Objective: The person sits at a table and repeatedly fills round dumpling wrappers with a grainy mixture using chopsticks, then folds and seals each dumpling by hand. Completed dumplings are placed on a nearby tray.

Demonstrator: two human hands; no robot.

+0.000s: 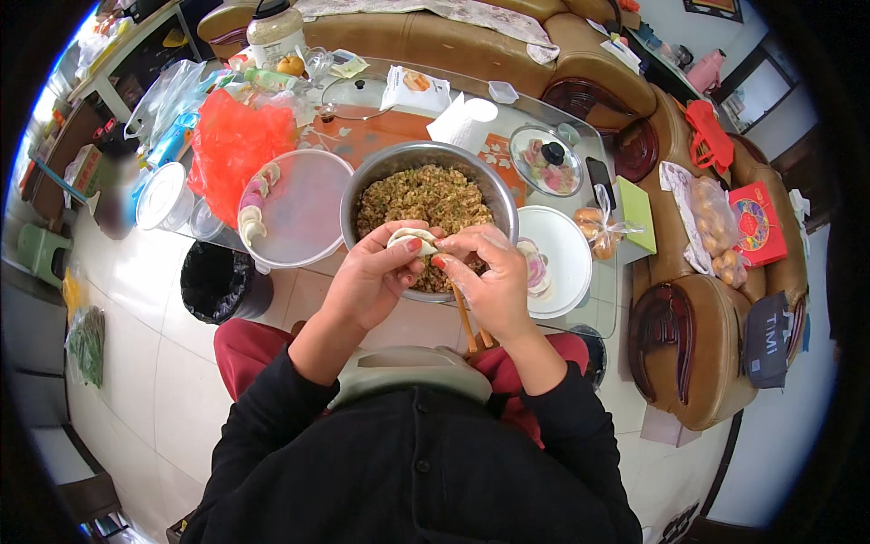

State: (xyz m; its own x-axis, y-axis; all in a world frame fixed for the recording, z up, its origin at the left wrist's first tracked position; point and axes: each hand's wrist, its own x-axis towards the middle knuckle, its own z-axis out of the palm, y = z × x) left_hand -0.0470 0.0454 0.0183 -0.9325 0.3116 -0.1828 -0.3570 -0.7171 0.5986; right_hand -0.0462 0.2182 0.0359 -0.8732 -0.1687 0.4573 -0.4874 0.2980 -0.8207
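Right now, looking down from the head camera, both hands are together over a big steel bowl (500, 195) full of chopped green-and-brown filling. The left hand (370, 279) and the right hand (494, 279) both pinch one small white dumpling (412, 239) between thumbs and fingertips — so each hand is closed on it, not loose. The dumpling sits right above the near side of the bowl, folded over, with its edge facing up.

A pair of wooden chopsticks (466, 319) leans out from the bowl's near rim, just under the right hand.

To the left of the bowl is a round clear tray (304, 213) with a few finished dumplings (251, 221) lined along its left edge. To the right is a white plate (564, 245) with a little stack of round wrappers (535, 268) on its near side. Behind, I can see a red plastic bag (231, 145) and a roll of white paper (464, 121) on the glass table (609, 299).

I think this is the sealing step — the wrapper looks filled and folded, and the edge is being pressed shut. The next move would need small, even pinches along the seam, firm enough to close it but not so hard that filling squeezes out.
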